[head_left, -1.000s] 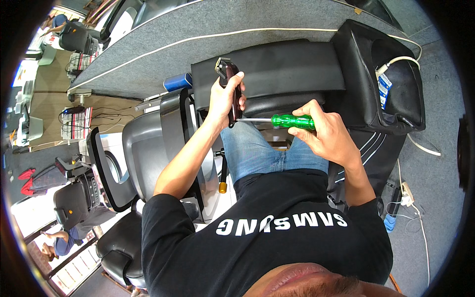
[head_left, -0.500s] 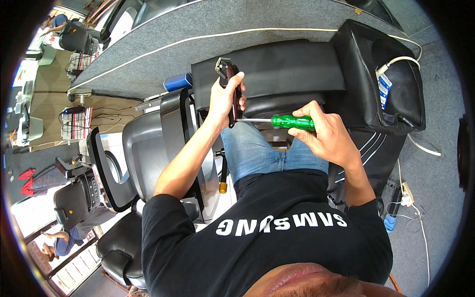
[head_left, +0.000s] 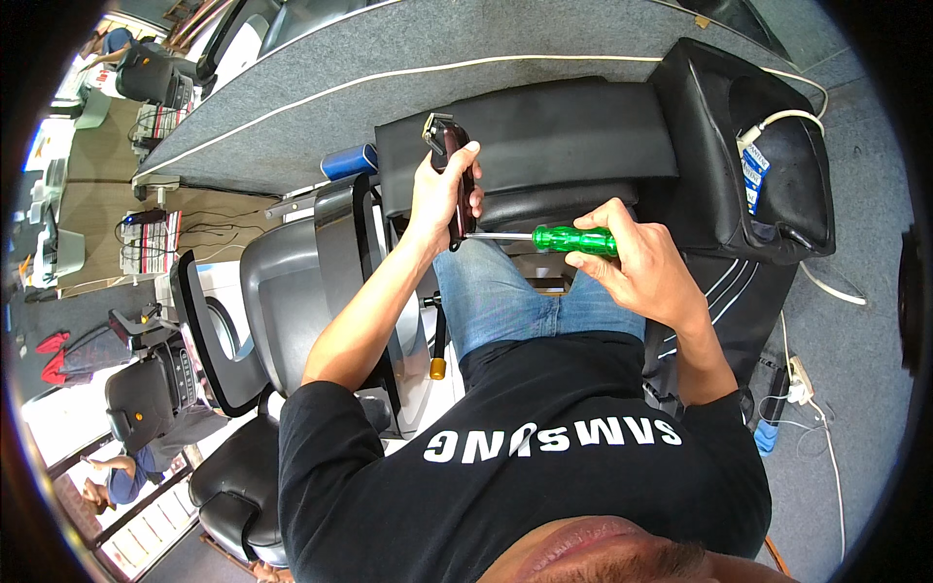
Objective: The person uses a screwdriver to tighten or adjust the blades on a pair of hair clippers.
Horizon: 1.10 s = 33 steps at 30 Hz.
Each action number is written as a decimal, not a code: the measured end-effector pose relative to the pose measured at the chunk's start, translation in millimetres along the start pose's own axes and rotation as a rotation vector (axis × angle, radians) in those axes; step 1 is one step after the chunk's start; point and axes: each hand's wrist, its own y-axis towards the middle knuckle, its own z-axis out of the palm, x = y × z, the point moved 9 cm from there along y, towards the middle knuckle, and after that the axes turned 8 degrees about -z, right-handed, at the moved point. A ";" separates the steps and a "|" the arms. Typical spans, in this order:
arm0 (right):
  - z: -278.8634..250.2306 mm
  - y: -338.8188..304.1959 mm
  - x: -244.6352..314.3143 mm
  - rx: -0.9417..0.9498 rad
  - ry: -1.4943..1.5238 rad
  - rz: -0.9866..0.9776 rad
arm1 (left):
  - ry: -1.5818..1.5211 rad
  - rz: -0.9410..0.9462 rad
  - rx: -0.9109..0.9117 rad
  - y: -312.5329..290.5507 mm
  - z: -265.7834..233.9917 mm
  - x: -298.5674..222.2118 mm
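A dark maroon and black hair clipper [head_left: 460,185] is gripped in my left hand [head_left: 433,199], its metal blade end pointing away from me. My thumb lies along the clipper's body and the fingers wrap behind it. In my right hand [head_left: 641,264] is a screwdriver [head_left: 573,240] with a green see-through handle. The shaft runs level to the left, and its tip meets the side of the clipper near the end closest to me. Whether the tip sits in a screw is too small to tell. Both hands are over my lap.
A black padded seat [head_left: 544,136] lies beyond my hands, with a black armrest box [head_left: 748,165] at its right holding a blue-and-white packet [head_left: 754,175]. Left are a blue can-like object [head_left: 350,162] and a black salon chair [head_left: 282,301]. A white cable [head_left: 486,60] crosses the grey surface behind.
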 end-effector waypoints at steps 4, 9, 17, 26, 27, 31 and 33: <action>-0.5 0.6 1.3 0.001 0.000 -0.004 | 0.009 -0.003 0.000 -0.2 0.0 -0.1; 0.4 -0.3 -0.5 -0.001 0.000 0.003 | 0.012 0.000 -0.006 0.0 -0.6 0.4; 0.4 -0.4 -0.5 -0.006 0.009 -0.003 | 0.016 0.004 -0.009 0.8 -1.3 0.6; -0.9 1.5 9.9 -0.025 -0.021 -0.103 | 0.016 -0.001 -0.004 -0.6 0.3 -0.9; 0.4 0.7 7.8 -0.029 -0.023 -0.114 | 0.016 0.001 -0.004 -0.6 0.4 -1.0; -2.4 0.8 -1.0 -0.011 -0.023 -0.051 | -0.033 -0.043 0.007 2.0 -1.2 4.5; -1.1 -2.8 -10.5 0.036 -0.038 0.038 | -0.014 -0.041 -0.007 1.0 -0.7 4.0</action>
